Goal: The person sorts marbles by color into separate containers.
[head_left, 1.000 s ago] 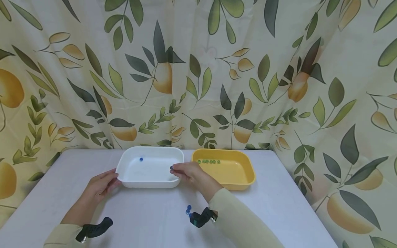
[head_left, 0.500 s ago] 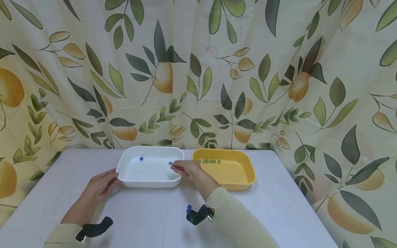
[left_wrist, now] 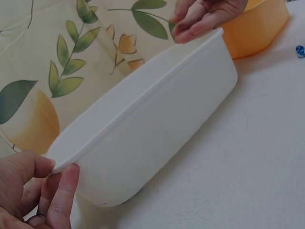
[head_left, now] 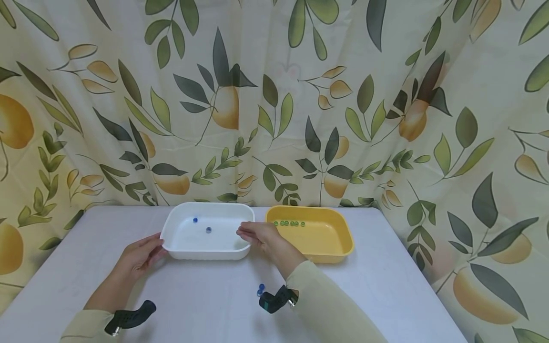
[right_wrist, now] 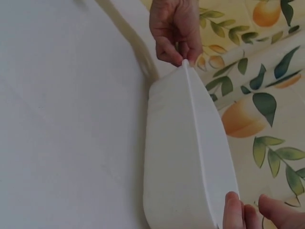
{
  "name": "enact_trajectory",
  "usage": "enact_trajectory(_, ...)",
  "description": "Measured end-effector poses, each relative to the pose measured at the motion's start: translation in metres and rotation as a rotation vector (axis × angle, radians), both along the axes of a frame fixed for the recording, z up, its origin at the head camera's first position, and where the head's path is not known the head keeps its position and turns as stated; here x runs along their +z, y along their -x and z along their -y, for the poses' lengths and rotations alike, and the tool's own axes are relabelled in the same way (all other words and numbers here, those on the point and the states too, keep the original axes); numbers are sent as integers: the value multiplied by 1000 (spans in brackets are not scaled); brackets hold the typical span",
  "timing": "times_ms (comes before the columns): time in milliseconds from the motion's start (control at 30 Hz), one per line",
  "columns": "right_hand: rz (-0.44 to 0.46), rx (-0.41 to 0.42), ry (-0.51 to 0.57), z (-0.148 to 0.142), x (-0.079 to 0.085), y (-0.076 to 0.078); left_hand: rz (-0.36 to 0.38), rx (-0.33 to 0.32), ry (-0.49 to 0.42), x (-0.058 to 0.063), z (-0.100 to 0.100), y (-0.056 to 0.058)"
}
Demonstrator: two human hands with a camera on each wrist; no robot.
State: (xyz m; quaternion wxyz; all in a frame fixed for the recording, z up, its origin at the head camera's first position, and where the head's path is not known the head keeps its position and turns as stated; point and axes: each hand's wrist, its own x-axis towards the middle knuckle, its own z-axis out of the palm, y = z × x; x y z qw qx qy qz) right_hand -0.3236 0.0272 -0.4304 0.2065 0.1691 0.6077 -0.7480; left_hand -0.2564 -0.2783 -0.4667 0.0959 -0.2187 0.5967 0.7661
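Note:
My left hand (head_left: 139, 257) pinches the rim of the white plastic tub (head_left: 206, 255) at its left end, thumb on one side and fingers on the other in the left wrist view. Two blue marbles are inside the tub: one marble (head_left: 195, 220) toward the back, another marble (head_left: 208, 230) nearer the middle. Over the tub's right end hovers my right hand (head_left: 266, 238), holding nothing. In the right wrist view its thumb and fingers (right_wrist: 232, 210) are spread apart at the rim.
To the right stands a yellow plastic tub (head_left: 328, 240) with several green marbles (head_left: 292, 223) in a row. More blue marbles (head_left: 260, 288) lie on the white tablecloth (head_left: 201, 305), partly behind the right wrist's camera (head_left: 274, 300). A fruit-patterned curtain (head_left: 274, 105) hangs behind.
The right hand has let go of a blue marble at the white tub's right end. That marble has rolled left toward the tub's middle. The left hand has stayed on the rim.

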Motion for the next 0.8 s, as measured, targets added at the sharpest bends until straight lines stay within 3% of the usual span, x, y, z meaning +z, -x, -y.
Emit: enact_trajectory(800,-68,153,-51,-35,-6,-27,10,-1,47,1,-1,-1)
